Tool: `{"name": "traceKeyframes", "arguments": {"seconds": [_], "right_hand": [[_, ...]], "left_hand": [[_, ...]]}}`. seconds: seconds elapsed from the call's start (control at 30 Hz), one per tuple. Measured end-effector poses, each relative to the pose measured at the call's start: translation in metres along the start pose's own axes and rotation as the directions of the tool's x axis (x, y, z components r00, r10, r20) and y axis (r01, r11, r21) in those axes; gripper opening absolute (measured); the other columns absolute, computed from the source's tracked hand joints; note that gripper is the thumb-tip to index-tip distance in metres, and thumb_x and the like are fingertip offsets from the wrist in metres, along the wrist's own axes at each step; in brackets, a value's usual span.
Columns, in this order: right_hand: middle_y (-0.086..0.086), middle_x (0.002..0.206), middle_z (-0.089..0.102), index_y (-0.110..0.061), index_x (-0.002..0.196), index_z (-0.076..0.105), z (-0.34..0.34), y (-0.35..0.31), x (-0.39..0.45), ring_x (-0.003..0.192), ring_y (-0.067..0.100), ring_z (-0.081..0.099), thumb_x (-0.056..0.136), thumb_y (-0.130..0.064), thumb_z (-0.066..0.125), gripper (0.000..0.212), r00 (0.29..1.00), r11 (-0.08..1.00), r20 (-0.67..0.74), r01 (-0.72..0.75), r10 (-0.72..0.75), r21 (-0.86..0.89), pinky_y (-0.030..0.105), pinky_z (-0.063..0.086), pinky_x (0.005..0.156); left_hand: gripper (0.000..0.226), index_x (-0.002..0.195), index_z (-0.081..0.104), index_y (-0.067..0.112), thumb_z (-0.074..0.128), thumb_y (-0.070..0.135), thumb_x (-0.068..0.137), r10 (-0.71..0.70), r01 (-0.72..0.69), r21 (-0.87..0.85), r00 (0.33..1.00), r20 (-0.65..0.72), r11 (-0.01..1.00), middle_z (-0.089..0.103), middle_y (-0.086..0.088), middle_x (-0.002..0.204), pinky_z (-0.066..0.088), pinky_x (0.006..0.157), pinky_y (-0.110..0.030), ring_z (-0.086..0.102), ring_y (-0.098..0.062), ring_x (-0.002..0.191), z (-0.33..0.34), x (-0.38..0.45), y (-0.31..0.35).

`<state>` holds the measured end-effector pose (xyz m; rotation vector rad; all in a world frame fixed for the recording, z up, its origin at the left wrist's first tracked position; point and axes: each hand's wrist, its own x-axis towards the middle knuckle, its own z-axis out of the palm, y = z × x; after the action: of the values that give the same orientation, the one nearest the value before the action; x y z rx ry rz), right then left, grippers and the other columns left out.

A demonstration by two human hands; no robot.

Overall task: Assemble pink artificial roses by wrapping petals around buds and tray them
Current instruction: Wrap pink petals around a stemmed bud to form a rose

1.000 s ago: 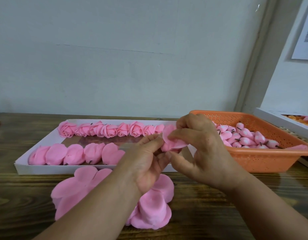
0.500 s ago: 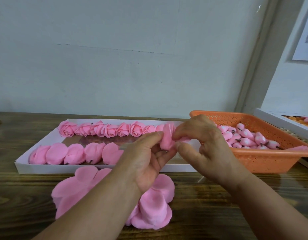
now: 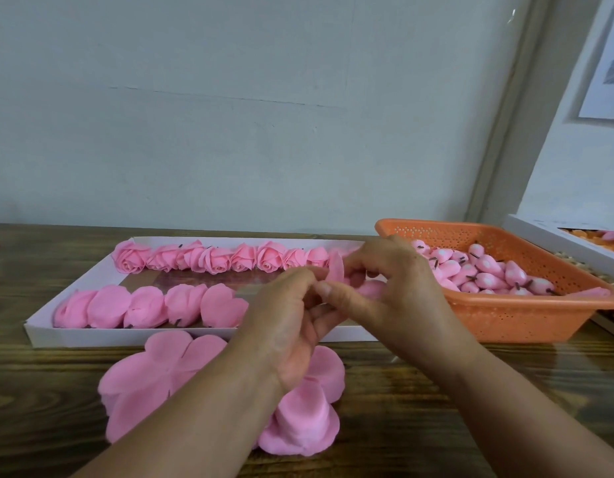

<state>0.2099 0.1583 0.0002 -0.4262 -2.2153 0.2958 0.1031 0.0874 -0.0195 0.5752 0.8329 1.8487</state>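
Note:
Between both hands, above the white tray (image 3: 74, 336), is a half-wrapped pink rose (image 3: 336, 270). My left hand (image 3: 291, 319) pinches it from the left and my right hand (image 3: 395, 291) pinches its petals from the right; the bud inside is hidden. The tray's far row holds several finished roses (image 3: 209, 258), and its near row holds several roses lying on their sides (image 3: 150, 307). A pile of loose flat pink petals (image 3: 153, 377) lies on the table in front of the tray, partly under my left forearm.
An orange perforated basket (image 3: 505, 319) at the right holds several pink buds (image 3: 484, 274) with dark stems. A second white tray (image 3: 553, 232) sits at the far right edge. The wooden table (image 3: 436, 391) ends at a pale wall behind.
Both hands have turned the rose and folded its petals closer, with the right hand's fingers shifting over the top. The hands stay above the tray's right part.

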Motion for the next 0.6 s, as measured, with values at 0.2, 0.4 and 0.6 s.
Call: {"name": "traceKeyframes", "arguments": {"seconds": [0.2,0.4,0.6], "right_hand": [[-0.013,0.051,0.052,-0.022,0.054,0.058,-0.0016,0.0002,0.0015,0.051,0.001,0.045,0.081,0.002,0.063,0.037,0.987,0.935,0.062,-0.16,0.148,0.316,0.014,0.043,0.065],[-0.02,0.05,0.051,-0.022,0.063,0.056,-0.0026,0.0033,0.0028,0.049,0.0,0.043,0.086,-0.001,0.058,0.031,0.972,0.922,0.133,-0.227,0.194,0.313,0.01,0.037,0.05],[-0.017,0.052,0.052,-0.023,0.063,0.057,-0.0052,-0.0008,0.0045,0.051,-0.001,0.045,0.082,-0.007,0.065,0.025,0.98,0.926,0.12,-0.191,0.16,0.326,0.01,0.039,0.057]], "left_hand": [[0.023,0.098,0.06,-0.006,0.04,-0.007,0.087,0.013,-0.014,0.1,1.0,0.015,0.995,0.068,-0.017,0.081,0.057,0.059,-0.024,0.069,-0.019,0.067,-0.0028,0.0014,-0.0012],[0.012,0.083,0.06,0.001,0.052,-0.007,0.087,0.045,-0.041,0.151,0.999,-0.022,0.988,0.069,-0.012,0.069,0.058,0.059,-0.024,0.07,-0.017,0.062,-0.0026,0.0016,-0.0009],[0.013,0.078,0.058,0.004,0.058,-0.008,0.084,0.075,-0.06,0.198,0.995,-0.07,0.978,0.066,-0.006,0.06,0.056,0.057,-0.022,0.068,-0.014,0.058,-0.0008,0.0018,-0.0006]]}}
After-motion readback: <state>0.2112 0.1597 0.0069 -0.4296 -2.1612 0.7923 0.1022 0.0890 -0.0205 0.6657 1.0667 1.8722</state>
